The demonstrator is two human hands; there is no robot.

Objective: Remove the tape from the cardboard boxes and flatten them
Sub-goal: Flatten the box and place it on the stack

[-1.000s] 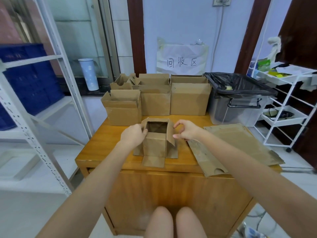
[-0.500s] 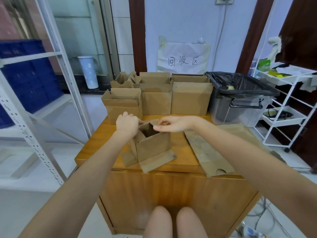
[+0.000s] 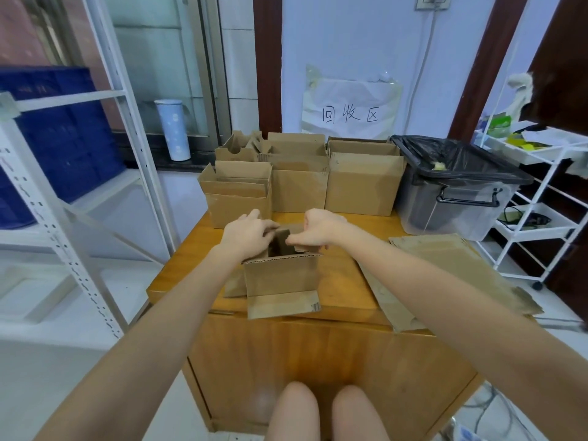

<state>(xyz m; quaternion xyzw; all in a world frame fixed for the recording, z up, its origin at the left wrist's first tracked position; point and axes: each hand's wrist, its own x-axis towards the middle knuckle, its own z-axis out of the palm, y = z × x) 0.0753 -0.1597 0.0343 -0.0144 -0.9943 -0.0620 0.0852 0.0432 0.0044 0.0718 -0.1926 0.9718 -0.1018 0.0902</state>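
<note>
In the left third of the frame stood a white metal rack (image 3: 95,198) with a blue crate (image 3: 60,128) behind it, neither touched.

At centre, the small open box (image 3: 281,281) sat on the near edge of the wooden table (image 3: 343,281), just below the middle of the frame. A second before, it had stood squarely with its opening up and one hand at each side flap; half a second before, it was twisted on the table with its corner toward the camera. By this moment it faced the camera squarely again, a near flap folded down over the table's front edge.

The left hand (image 3: 246,233) gripped the box's top left rim, fingers curled over the cardboard edge. The right hand (image 3: 318,229), which had been reaching flat across the opening, now had its fingers curled and pinching the top right flap. Both hands sat close together over the opening. No tape was visible on the box, so my judgement is that the work had gone from freeing the flaps to collapsing the walls.

Behind, at upper centre, the waiting boxes (image 3: 299,183) remained upright. To the right lay the flattened cardboard (image 3: 451,278), overhanging the table, with the black-lined bin (image 3: 458,186) above it.
</note>
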